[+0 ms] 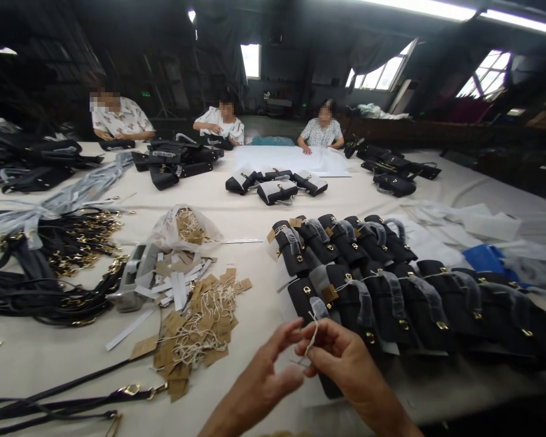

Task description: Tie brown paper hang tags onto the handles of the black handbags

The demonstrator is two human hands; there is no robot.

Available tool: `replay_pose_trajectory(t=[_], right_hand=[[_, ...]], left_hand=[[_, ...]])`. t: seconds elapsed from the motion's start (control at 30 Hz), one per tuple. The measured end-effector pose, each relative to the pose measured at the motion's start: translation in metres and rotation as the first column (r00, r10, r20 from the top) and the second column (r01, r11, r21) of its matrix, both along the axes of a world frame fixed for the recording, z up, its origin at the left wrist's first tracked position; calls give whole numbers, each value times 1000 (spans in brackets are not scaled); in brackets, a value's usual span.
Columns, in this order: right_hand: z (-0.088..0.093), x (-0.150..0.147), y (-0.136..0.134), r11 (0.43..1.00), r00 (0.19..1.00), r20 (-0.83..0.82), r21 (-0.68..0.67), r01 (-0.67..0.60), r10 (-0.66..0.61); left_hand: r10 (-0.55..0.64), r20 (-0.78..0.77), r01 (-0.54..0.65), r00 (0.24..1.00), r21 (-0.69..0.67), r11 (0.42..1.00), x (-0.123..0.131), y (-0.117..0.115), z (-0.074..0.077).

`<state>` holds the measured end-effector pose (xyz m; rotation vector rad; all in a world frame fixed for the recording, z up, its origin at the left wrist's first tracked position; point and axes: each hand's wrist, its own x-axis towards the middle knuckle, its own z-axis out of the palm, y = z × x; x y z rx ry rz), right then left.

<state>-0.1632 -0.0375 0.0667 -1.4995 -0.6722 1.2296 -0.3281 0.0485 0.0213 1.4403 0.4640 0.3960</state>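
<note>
My right hand (346,361) pinches a thin white string (313,334) between thumb and fingers, over the front edge of the rows of bags. Beside it, my left hand (275,364) has thumb and forefinger spread apart, its fingertips close to the string; whether they touch it I cannot tell. Just beyond both hands lies a small black handbag (300,294) with a gold clasp and a plastic-wrapped handle. To the left spreads a heap of brown cardboard tags (195,328) with white strings.
Rows of black handbags (391,297) fill the right side. Black straps (73,285) with gold hooks lie left, near a grey container (139,273) and a plastic bag (186,227) of tags. Several co-workers sit across the table (250,221), one by white sheets (295,159).
</note>
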Motion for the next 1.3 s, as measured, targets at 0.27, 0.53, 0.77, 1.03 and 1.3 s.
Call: replay_pose_trajectory(t=[0.27, 0.53, 0.77, 1.03, 1.3], right_hand=[[-28, 7, -18, 980, 941, 289, -34, 196, -179], [-49, 8, -20, 977, 963, -174, -100, 189, -204], [-20, 18, -12, 985, 723, -685, 44, 164, -90], [-25, 43, -9, 998, 849, -524, -28, 62, -67], [-27, 49, 9, 994, 951, -302, -101, 32, -62]], left_hand=[[121, -152, -127, 981, -30, 991, 40, -18, -9], [241, -214, -281, 947, -181, 942, 42, -11, -28], [191, -208, -231, 959, -188, 955, 54, 0, -24], [-26, -190, -39, 981, -327, 944, 50, 18, -17], [-78, -184, 8, 980, -355, 935, 56, 18, -24]])
